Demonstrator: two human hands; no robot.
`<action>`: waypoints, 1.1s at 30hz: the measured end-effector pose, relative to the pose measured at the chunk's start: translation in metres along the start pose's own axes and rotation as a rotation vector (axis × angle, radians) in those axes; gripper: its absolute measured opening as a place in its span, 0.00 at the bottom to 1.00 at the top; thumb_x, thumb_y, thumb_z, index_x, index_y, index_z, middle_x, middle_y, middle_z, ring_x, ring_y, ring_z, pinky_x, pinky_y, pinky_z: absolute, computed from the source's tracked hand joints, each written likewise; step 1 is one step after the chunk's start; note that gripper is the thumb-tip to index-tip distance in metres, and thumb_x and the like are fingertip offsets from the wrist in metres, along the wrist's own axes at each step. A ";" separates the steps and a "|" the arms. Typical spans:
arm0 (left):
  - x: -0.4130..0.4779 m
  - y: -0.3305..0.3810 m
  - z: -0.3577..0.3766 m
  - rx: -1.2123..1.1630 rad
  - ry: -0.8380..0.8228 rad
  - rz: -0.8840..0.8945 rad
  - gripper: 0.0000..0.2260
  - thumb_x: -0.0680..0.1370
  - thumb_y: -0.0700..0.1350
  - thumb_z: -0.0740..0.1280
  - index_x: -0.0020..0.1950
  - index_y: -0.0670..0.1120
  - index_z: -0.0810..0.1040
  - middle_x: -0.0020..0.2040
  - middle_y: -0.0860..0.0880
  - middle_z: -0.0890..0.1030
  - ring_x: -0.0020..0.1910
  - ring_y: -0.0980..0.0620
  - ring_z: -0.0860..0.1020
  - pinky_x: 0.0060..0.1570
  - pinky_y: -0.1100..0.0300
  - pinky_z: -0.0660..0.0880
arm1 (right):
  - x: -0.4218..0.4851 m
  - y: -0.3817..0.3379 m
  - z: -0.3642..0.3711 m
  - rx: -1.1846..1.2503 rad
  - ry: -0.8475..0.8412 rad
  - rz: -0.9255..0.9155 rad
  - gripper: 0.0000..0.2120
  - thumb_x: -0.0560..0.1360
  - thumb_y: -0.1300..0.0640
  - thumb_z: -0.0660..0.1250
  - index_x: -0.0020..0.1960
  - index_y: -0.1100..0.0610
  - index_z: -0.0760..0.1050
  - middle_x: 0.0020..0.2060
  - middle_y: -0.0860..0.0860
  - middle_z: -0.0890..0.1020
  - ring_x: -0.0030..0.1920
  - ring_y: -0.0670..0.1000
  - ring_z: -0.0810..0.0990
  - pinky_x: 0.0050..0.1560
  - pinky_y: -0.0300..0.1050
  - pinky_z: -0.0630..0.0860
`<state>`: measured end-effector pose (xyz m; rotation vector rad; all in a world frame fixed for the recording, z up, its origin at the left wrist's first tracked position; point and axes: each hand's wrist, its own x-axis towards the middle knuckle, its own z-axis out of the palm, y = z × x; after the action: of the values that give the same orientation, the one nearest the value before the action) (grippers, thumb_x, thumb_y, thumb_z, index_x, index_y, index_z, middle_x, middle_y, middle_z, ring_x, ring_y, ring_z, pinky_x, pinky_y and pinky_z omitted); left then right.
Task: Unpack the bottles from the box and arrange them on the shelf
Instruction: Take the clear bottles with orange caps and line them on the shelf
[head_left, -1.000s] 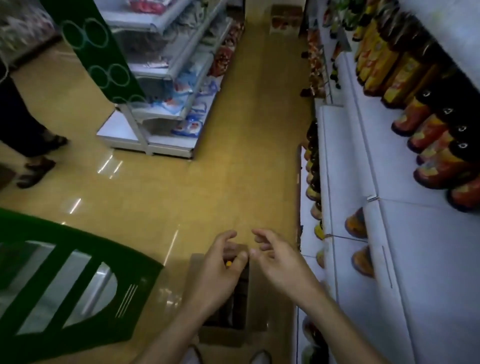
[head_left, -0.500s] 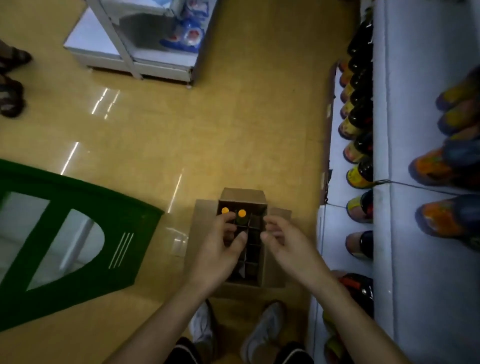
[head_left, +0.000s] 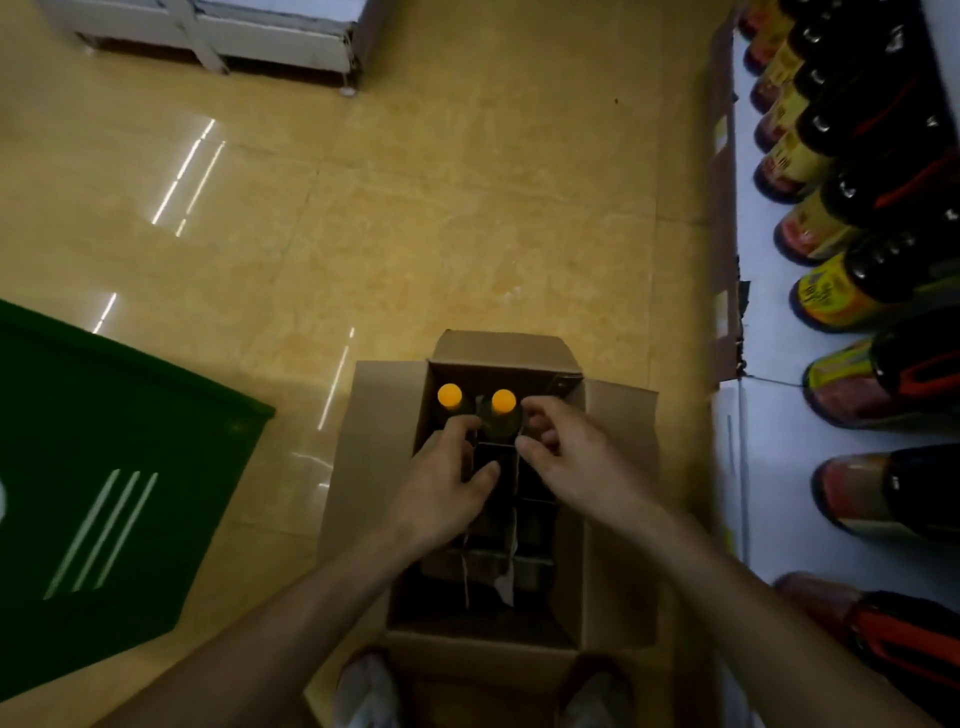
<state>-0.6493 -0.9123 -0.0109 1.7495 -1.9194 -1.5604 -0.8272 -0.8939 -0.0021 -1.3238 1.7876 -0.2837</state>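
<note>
1. Head view, handling: one dark, round orange-capped bottle (head_left: 449, 396) and a second bottle (head_left: 503, 400) just right of it, upright in the far cells of an open brown cardboard box (head_left: 623, 431) on the yellow tiled floor (head_left: 467, 208). Probably glass: heavy, rigid, smooth, breakable. Best taken round the neck under the cap and lifted straight up, clear of the thin cardboard dividers (head_left: 513, 519).
2. Hands: left hand (head_left: 441, 483) and right hand (head_left: 571, 462) down at the bottles, fingers curled, thumbs apart; cannot tell whether either has closed on a neck.
3. Containers: no caps showing in the box's dark near cells. At right, white shelf (head_left: 769, 493) lined with dark, bright-labelled shelf bottles (head_left: 852, 280).
</note>
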 end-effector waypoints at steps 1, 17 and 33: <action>0.012 -0.009 0.002 0.020 0.002 0.005 0.24 0.82 0.47 0.67 0.76 0.53 0.63 0.63 0.52 0.72 0.61 0.56 0.73 0.59 0.58 0.77 | 0.010 0.007 0.004 -0.036 -0.002 -0.006 0.25 0.82 0.48 0.64 0.77 0.45 0.63 0.68 0.47 0.74 0.65 0.46 0.74 0.64 0.49 0.77; 0.120 -0.069 0.044 0.302 -0.074 0.130 0.33 0.81 0.50 0.68 0.81 0.50 0.54 0.73 0.46 0.73 0.69 0.46 0.75 0.65 0.50 0.75 | 0.125 0.067 0.062 -0.037 0.023 -0.172 0.14 0.76 0.51 0.73 0.61 0.45 0.77 0.55 0.45 0.82 0.58 0.49 0.79 0.60 0.53 0.76; 0.089 -0.069 0.026 0.266 -0.143 0.219 0.32 0.81 0.49 0.68 0.80 0.54 0.56 0.78 0.49 0.66 0.75 0.48 0.68 0.73 0.54 0.68 | 0.081 0.042 0.028 -0.033 0.232 -0.296 0.11 0.78 0.45 0.70 0.57 0.47 0.79 0.53 0.45 0.82 0.55 0.49 0.78 0.53 0.48 0.75</action>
<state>-0.6494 -0.9540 -0.1183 1.4812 -2.3918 -1.4441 -0.8390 -0.9385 -0.0859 -1.6355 1.7861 -0.5921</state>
